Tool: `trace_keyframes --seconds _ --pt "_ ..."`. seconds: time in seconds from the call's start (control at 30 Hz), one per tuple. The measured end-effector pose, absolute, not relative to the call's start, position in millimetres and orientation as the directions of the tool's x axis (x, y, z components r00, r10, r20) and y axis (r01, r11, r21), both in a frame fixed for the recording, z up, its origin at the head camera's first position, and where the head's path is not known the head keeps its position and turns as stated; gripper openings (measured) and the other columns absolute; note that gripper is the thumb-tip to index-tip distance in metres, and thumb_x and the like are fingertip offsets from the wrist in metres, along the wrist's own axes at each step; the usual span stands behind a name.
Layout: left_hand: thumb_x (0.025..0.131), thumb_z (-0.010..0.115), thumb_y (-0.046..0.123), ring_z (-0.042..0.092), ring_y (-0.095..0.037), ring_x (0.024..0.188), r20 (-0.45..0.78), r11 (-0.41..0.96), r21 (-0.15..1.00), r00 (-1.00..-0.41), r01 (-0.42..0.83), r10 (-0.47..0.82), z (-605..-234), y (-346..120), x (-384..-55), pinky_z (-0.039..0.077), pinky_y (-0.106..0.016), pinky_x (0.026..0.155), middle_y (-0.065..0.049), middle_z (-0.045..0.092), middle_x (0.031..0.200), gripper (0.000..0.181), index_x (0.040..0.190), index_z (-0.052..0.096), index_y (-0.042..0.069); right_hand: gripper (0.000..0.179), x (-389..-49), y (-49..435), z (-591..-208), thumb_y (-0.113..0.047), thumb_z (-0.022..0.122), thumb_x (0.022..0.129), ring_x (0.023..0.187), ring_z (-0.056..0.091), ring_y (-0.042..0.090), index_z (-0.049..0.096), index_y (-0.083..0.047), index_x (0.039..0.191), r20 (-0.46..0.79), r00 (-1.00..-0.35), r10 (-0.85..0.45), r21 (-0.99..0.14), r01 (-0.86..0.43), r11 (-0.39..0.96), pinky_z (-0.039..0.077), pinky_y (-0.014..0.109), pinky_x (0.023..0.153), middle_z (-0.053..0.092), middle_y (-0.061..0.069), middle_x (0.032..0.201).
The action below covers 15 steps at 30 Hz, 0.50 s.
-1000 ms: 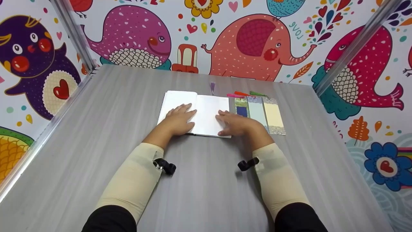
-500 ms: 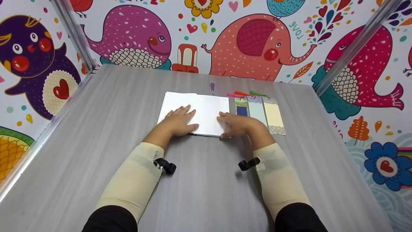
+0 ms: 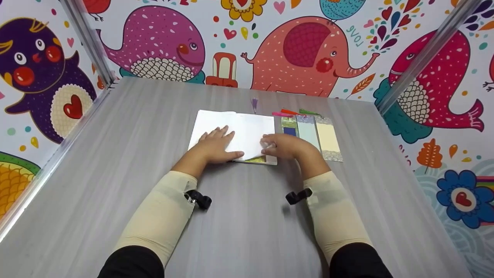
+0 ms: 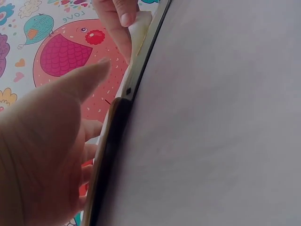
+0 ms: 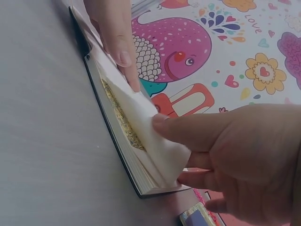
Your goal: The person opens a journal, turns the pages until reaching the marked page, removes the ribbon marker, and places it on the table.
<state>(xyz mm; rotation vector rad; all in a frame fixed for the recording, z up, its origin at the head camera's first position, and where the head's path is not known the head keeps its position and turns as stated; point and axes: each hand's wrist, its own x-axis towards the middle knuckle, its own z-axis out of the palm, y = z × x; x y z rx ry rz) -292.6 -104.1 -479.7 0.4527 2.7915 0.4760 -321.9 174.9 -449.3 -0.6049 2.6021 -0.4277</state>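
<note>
An open book (image 3: pixel 208 119) with blank white pages lies on the grey table. My left hand (image 3: pixel 216 146) rests on its left page, fingers spread and the thumb reaching across the middle fold. With thumb and fingers, my right hand (image 3: pixel 285 146) pinches the lower outer corner of the right page (image 5: pixel 162 146), which curls up. Beneath that lifted page shows a yellow patterned bookmark (image 5: pixel 123 115), partly hidden. A purple tassel (image 3: pixel 254 104) sticks out past the book's top edge. In the left wrist view, the left thumb (image 4: pixel 89 77) stands out beside the book's edge.
Right of the book lie a green and blue bookmark (image 3: pixel 289 131), a pale blue bookmark (image 3: pixel 308 135) and a cream bookmark (image 3: pixel 328 141). Their pink tassel (image 3: pixel 281 114), orange tassel (image 3: pixel 290 112) and green tassel (image 3: pixel 308 112) point away. A cartoon-printed wall (image 3: pixel 239 73) bounds the table (image 3: pixel 154 116).
The right hand has taken hold of the right page's corner and lifted it, uncovering part of the yellow bookmark. The left thumb has spread further right; a raised left-hand leaf has settled flat.
</note>
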Motion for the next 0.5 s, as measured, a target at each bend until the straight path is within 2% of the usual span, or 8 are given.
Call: trace_keyframes --seconds 0.1,0.17,0.23,0.37,0.5 --pt "0.091 0.050 0.086 0.006 -0.036 0.170 -0.213 0.897 0.358 -0.912 0.259 0.349 -479.9 -104.5 -292.4 0.006 -0.065 0.136 -0.009 0.009 0.183 0.109 0.173 0.021 0.020 0.048 -323.4 172.6 -450.1 -0.041 0.074 0.100 0.137 0.064 0.028 0.070 -0.021 0.144 -0.287 -0.846 -0.449 -0.421 -0.310 0.853 0.050 0.052 0.119 0.069 0.005 0.148" --pt "0.089 0.051 0.088 0.006 -0.036 0.170 -0.212 0.897 0.358 -0.913 0.260 0.349 -480.2 -104.8 -292.3 0.006 -0.065 0.136 -0.008 0.009 0.183 0.111 0.173 0.021 0.020 0.037 -324.0 170.9 -450.2 -0.038 0.077 0.099 0.121 0.069 0.026 0.078 -0.018 0.130 -0.241 -0.863 -0.444 -0.453 -0.305 0.838 0.056 0.050 0.109 0.077 0.006 0.133" --pt "0.088 0.051 0.089 0.006 -0.036 0.170 -0.208 0.896 0.358 -0.913 0.262 0.351 -481.0 -105.0 -292.4 0.006 -0.064 0.136 -0.008 0.008 0.183 0.113 0.173 0.021 0.020 0.028 -324.2 170.0 -450.2 -0.035 0.078 0.098 0.113 0.070 0.025 0.082 -0.017 0.120 -0.188 -0.873 -0.450 -0.474 -0.321 0.820 0.058 0.049 0.104 0.080 0.005 0.124" --pt "0.087 0.053 0.089 0.008 -0.037 0.170 -0.195 0.894 0.362 -0.916 0.265 0.351 -482.9 -105.1 -293.1 0.007 -0.065 0.135 -0.008 0.009 0.183 0.114 0.173 0.022 0.021 0.024 -324.1 168.3 -449.6 -0.032 0.077 0.100 0.118 0.073 0.026 0.083 -0.014 0.114 -0.067 -0.874 -0.481 -0.479 -0.395 0.784 0.056 0.051 0.109 0.081 0.006 0.121" --pt "0.085 0.056 0.089 0.009 -0.037 0.170 -0.185 0.896 0.363 -0.922 0.257 0.339 -484.7 -104.3 -293.4 0.007 -0.065 0.135 -0.008 0.011 0.183 0.115 0.173 0.022 0.022 0.025 -322.9 164.7 -447.1 -0.034 0.077 0.100 0.125 0.071 0.027 0.083 -0.014 0.114 -0.005 -0.886 -0.464 -0.498 -0.400 0.769 0.053 0.052 0.115 0.081 0.005 0.122"
